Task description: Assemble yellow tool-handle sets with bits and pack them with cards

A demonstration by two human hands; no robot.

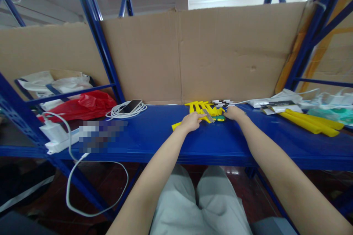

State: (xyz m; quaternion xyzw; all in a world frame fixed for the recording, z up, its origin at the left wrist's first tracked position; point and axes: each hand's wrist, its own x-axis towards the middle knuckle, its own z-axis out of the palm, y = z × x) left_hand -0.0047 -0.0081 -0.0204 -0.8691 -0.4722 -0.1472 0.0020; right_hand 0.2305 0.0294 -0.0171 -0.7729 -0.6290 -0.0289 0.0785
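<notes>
My left hand [191, 122] is closed around a yellow piece with a flat grey metal part [207, 116], near the middle of the blue shelf. A yellow end [176, 126] sticks out on the left side of that hand. My right hand [234, 113] is closed beside a green and yellow object [219, 118]; its fingertips touch something yellow too small to make out. Just behind both hands lie several yellow T-shaped pieces [197, 105] in a row. Black and white sticks [223, 102] rest to their right, against the cardboard.
Blue shelf [154, 132] under both hands; cardboard wall [220, 55] behind. Left: phone [131, 106] on a coiled white cable, red bag [85, 105], white power strip [59, 144]. Right: yellow tubes [311, 123], silvery packets [282, 107] and white cables. Blue posts [106, 58] flank the cardboard.
</notes>
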